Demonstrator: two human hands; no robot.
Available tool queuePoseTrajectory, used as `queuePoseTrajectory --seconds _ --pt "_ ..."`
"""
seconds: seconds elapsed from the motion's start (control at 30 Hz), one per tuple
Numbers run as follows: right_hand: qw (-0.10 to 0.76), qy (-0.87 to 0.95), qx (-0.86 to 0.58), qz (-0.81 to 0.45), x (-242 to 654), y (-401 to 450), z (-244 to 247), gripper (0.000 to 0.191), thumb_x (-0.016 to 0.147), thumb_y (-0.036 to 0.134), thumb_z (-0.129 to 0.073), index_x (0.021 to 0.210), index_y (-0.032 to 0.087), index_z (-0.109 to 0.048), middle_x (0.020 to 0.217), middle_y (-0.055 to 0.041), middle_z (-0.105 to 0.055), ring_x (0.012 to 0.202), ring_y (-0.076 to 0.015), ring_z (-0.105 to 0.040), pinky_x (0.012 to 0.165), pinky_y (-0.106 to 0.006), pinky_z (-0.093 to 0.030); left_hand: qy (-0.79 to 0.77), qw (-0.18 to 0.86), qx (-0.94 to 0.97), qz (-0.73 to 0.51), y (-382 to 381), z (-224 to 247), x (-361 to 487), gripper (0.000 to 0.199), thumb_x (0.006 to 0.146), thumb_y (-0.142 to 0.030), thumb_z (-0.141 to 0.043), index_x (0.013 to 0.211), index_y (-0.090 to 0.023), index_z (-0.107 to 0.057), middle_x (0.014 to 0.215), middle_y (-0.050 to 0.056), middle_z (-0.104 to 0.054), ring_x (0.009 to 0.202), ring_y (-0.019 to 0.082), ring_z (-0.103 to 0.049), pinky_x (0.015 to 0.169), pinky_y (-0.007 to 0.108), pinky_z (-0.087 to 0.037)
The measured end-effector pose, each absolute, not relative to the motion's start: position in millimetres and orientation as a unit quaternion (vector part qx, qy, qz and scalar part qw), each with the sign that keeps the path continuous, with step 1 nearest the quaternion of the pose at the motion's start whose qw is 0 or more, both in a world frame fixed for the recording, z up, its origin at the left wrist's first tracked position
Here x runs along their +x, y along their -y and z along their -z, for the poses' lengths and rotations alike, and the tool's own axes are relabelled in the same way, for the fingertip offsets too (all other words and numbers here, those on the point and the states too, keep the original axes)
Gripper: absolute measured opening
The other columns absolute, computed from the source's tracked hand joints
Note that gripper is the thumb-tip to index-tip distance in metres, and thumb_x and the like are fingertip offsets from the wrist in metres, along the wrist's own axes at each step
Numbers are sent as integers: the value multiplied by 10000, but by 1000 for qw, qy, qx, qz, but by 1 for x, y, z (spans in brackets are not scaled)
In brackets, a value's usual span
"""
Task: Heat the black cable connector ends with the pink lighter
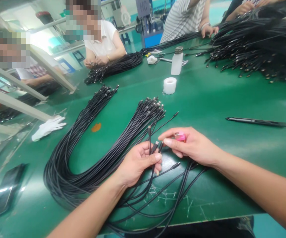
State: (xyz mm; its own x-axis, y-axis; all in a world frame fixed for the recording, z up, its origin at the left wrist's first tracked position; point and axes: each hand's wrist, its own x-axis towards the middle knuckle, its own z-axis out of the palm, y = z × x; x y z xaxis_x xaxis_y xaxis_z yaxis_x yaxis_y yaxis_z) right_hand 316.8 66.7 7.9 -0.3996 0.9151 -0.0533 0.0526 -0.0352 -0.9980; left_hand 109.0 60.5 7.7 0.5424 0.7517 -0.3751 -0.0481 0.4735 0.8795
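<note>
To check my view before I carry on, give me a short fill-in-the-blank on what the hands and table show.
The right hand pinches a small ____ object.
The left hand holds several ____ cables near their plug ends.
A white glove lies on the ____ tabletop.

Missing words: pink; black; green.

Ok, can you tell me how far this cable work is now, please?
Possibly done: the large heap of black cables at the table's far side. In hand: the left hand grips a few cable plugs, and the right hand holds a pink object. Left, it seems: the long looped bundle of black cables on the green table.
</note>
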Motion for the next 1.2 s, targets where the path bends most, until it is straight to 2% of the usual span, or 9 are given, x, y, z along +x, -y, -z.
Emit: queuePoseTrajectory --seconds 0.2,0.37,0.5,0.67,0.73,0.87,1.2 --pt "360 588 -420 -591 317 -66 -10 313 848 465 -656 830 152 -646 514 47 -491 479 -82 -419 477 -212 -333 -404 747 436 -300 -62 -9 109 292 734 -246 -798 901 -125 -592 788 23 -642 690 114 -623 699 251 -499" --pt "344 554 -430 -624 317 -65 -10 345 818 483 -675 714 165 -590 547 23 -579 416 -61 -425 407 -190 -303 -395 756 422 -306 -66 -12 106 255 796 -233 -733 983 -121 -601 745 31 -639 674 114 -601 689 242 -477" --pt "343 557 -438 -618 316 -65 -10 282 807 434 -696 782 163 -625 575 25 -584 431 -59 -413 411 -188 -309 -382 765 429 -291 -65 -11 106 263 794 -214 -733 982 -128 -570 746 26 -620 645 117 -597 639 247 -492" --pt "346 600 -411 -593 316 -67 -10 269 820 372 -687 984 160 -707 769 -21 -670 600 -105 -535 545 -227 -416 -368 773 433 -281 -64 -8 106 307 756 -242 -778 897 -147 -523 745 13 -615 561 101 -588 560 236 -496" --pt "340 609 -415 -583 316 -67 -10 253 822 367 -681 961 158 -716 769 -24 -674 616 -114 -545 557 -235 -419 -369 774 432 -280 -64 -8 106 330 739 -240 -794 878 -148 -510 714 1 -610 538 99 -595 550 228 -496" --pt "333 606 -433 -578 315 -67 -9 206 824 353 -677 893 160 -701 668 7 -617 536 -92 -471 507 -227 -376 -375 772 429 -282 -64 -7 107 340 734 -238 -801 878 -150 -505 658 -8 -609 538 110 -613 552 224 -509" --pt "337 601 -419 -591 313 -67 -8 201 841 359 -660 805 163 -636 627 42 -520 542 -84 -402 531 -228 -337 -361 788 421 -270 -62 -6 106 249 820 -235 -716 953 -146 -526 737 38 -648 579 131 -631 550 247 -531"
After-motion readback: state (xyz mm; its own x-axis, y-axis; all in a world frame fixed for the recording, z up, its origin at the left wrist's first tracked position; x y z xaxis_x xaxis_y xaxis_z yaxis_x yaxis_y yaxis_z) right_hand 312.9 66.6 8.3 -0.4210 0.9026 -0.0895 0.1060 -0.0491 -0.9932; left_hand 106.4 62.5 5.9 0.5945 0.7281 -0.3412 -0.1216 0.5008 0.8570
